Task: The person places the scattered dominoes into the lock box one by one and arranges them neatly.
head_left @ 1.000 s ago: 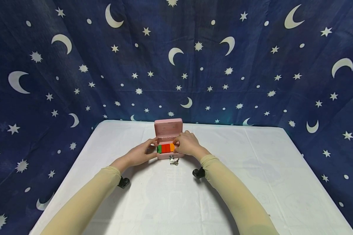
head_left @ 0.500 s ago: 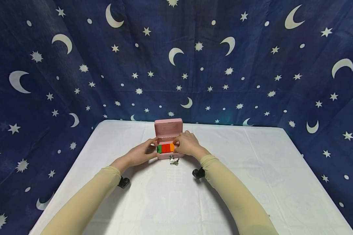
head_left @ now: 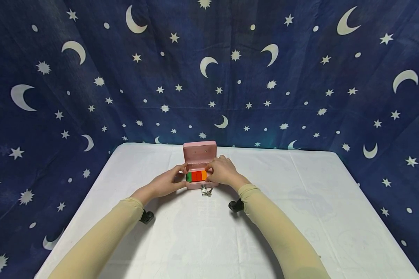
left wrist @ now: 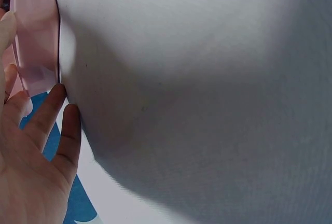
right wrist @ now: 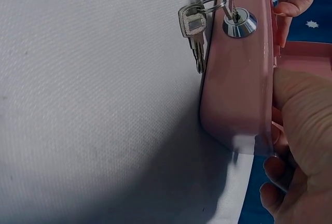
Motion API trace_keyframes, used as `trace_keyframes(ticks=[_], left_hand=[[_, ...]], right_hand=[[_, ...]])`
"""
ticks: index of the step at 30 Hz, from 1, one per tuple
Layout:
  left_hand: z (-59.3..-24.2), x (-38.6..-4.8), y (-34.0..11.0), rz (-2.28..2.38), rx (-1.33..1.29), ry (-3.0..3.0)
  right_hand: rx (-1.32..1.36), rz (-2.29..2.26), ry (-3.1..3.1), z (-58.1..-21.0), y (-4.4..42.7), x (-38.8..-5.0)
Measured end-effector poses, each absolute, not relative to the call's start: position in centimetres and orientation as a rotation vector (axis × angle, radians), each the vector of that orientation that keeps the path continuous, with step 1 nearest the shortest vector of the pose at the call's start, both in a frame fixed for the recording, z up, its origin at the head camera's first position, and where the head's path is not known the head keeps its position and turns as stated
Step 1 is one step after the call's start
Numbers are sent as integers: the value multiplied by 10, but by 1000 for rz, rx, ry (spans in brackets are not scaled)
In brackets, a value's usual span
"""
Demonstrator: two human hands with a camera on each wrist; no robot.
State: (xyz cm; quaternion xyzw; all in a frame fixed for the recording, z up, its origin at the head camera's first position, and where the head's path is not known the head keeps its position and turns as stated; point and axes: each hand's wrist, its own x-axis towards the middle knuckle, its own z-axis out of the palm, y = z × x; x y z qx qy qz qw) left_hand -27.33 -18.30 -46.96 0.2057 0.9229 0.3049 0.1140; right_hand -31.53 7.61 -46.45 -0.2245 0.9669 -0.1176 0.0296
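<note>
- orange block (head_left: pixel 204 175): partly covered by the right hand (head_left: pixel 223 171), lol
- pink box (left wrist: pixel 39 42) gets chopped off at left wrist view's top

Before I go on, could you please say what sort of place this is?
Perhaps a staged filming area: a patterned blue backdrop, a white-covered table and black wrist-worn devices.
</note>
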Motion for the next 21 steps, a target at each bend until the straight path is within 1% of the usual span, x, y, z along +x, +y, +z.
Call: trace_keyframes(ticks=[16,21], left_hand=[[-471,-274,-183,907,640,2708],[-471,-274,-183,912,635,2709]], right_hand=[[-768,-596,2957,-455,89,-313],[-750,-667,2944,-450,94,-311]])
